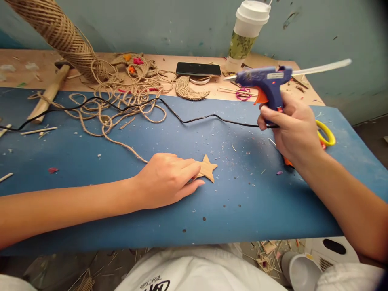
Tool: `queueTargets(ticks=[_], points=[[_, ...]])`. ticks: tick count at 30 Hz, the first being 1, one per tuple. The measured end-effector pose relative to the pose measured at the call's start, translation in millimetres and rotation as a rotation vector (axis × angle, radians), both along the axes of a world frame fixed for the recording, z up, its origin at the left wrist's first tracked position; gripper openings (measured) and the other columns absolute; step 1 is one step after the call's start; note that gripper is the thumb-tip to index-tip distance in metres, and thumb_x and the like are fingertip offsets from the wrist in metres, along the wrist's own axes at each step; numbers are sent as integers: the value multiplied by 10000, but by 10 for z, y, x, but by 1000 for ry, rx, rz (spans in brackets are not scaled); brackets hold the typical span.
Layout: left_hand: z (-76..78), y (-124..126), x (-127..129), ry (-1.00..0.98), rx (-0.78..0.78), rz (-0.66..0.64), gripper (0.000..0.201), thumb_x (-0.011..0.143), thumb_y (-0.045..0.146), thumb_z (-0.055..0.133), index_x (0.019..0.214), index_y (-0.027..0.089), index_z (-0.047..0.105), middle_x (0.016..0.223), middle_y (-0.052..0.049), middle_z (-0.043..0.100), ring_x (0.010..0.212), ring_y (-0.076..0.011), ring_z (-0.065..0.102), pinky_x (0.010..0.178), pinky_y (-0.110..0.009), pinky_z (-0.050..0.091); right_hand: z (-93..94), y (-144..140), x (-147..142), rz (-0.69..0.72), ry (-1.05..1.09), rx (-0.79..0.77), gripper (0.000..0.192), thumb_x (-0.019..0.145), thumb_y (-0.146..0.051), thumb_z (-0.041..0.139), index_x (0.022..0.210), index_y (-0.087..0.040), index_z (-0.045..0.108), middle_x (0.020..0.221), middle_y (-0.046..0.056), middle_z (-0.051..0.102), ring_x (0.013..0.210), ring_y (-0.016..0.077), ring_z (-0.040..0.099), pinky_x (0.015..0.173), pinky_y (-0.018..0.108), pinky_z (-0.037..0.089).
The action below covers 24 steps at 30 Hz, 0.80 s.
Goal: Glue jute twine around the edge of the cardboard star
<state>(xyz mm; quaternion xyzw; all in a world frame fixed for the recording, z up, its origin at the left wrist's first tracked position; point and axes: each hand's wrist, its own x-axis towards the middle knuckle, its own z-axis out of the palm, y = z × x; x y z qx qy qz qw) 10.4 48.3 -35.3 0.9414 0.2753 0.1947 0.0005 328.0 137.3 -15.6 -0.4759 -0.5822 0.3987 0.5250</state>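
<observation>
- Small tan star of what looks like cardboard (208,168): it sits about midway between the near and far edges of the blue-topped table (242,218), its free points showing past my left hand (171,176) on the side toward the right edge.
- My left thumb and fingers are pinching its left part; it looks thin, so I judge that too hard a squeeze could bend it.
- A strand of brown jute twine (127,146) runs from the loops toward the far left corner up to my left hand. I cannot tell whether its end is in the pinch; a snag there could tug the star crooked.
- My right hand (294,123) is wrapped round the handle of the blue plastic glue gun (274,83), raised near the far right corner. I see no finger on the orange trigger (261,97); an accidental squeeze could drip glue astray.
- The nozzle (230,78) points leftward; if hot, it could burn my left fingertips should it come down beside them.
- The black cord (197,120) crosses the twine toward the left edge; a sharp pull on it could drag the loops along.
- Pale scraps on the table could stick in wet glue.
</observation>
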Motion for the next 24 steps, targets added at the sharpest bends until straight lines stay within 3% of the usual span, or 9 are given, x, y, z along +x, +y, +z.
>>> queueTargets(ticks=[4,8,11,16,24], points=[[7,105,-112,28,-63,-78,263,1093,413,557,957,194,607,860,5,650,659,-157,528,638,-347,397,-8,19,22,-64,87,57,346,843,-461,819,858,-213,579,795,-17,493,630,98,473,498,275,364],[-1,233,-164,67,-85,-212,157,1062,268,554,940,185,608,931,-49,658,801,-193,569,720,-355,427,-43,33,91,-103,33,140,205,783,-259,842,870,-186,672,788,-12,546,613,98,476,480,288,410],[-37,289,-145,10,-61,-271,137,1060,142,539,953,171,618,973,-70,710,847,-198,580,764,-361,447,-65,15,120,-122,-138,151,183,798,-267,844,869,-173,704,758,-10,596,575,102,507,496,306,404],[-94,312,-137,-138,-121,-231,98,1027,90,613,972,171,602,1009,-73,735,860,-184,596,763,-350,457,-79,-50,98,-233,-523,173,373,669,-338,969,755,-177,644,650,-39,550,564,77,406,508,277,294],[-81,368,-189,-232,-276,-121,177,1017,63,651,963,193,543,1272,-69,755,1156,-202,675,936,-371,474,-44,-158,90,-24,-703,446,327,740,-214,854,674,-192,534,548,-78,378,473,45,266,436,249,230]])
